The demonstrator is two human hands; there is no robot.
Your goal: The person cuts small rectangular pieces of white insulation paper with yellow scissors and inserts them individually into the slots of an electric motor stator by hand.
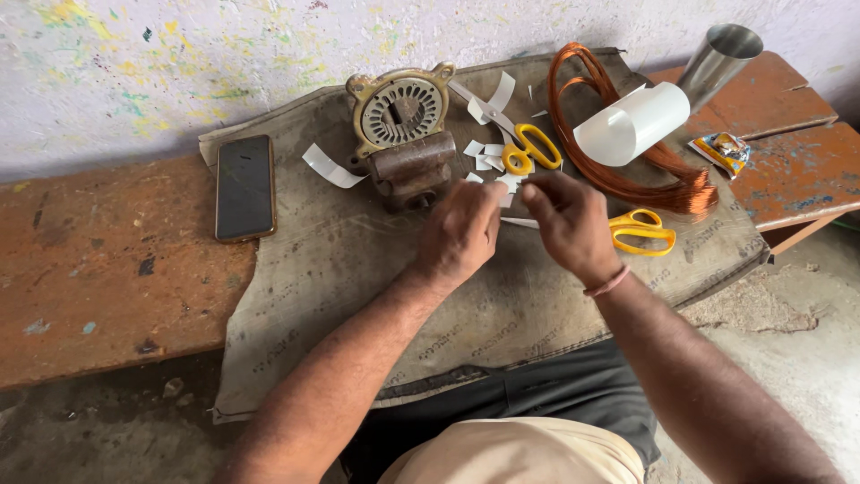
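Observation:
My left hand [461, 235] and my right hand [566, 224] meet over a grey sackcloth [358, 269], fingertips pinching a small white paper piece [509, 186] between them. Just beyond lies an old motor stator [403, 134] with a rusty housing. Loose white paper strips [484, 157] are scattered beside it. One pair of yellow-handled scissors [530, 148] lies past my fingers. A second pair [641, 231] rests right of my right hand, partly hidden by it.
A dark phone [244, 186] lies on the worn orange bench [98, 269] at left. A copper wire coil [618, 161], a rolled white sheet [632, 124], a steel tumbler [717, 58] and a small wrapper [724, 151] sit at right.

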